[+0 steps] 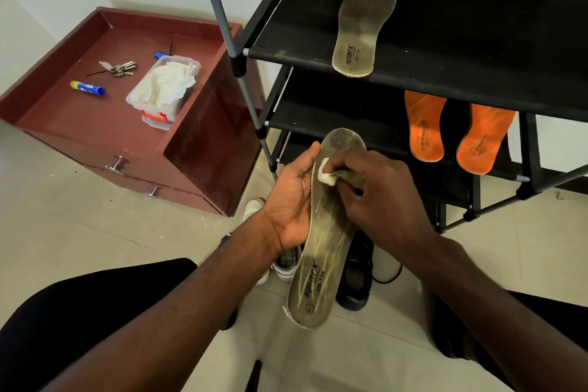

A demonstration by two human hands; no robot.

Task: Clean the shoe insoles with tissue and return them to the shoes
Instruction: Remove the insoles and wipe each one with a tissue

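Your right hand (385, 197), centre of the frame, pinches a small wad of white tissue (327, 173) and presses it onto the upper part of the grey insole (321, 251). Your left hand (292, 200) grips that insole along its left edge, thumb up by the toe end, fingers wrapped behind. The insole runs from mid-frame down toward lower centre, heel end lowest, printed side facing you, streaked and worn.

Just below and behind the insole, on the floor: a black shoe (356, 280) and a white sneaker (286, 259), both partly hidden by your hands and the insole.

To the right and above, a black shoe rack (461, 41). Its top shelf carries a second grey insole (362, 22), lying flat, heel toward you. On the shelf below, two orange insoles (426, 127) lie side by side, near but not touching.

Upper left of the frame, a dark red cabinet (197, 169) with a rimmed worktop. On it: a clear plastic box of tissues (165, 86) with a red latch, a bunch of keys (119, 68) just left of the box, and a blue and yellow tube (87, 88) nearer the left edge.

Your dark-clothed knees fill the lower corners of the frame.
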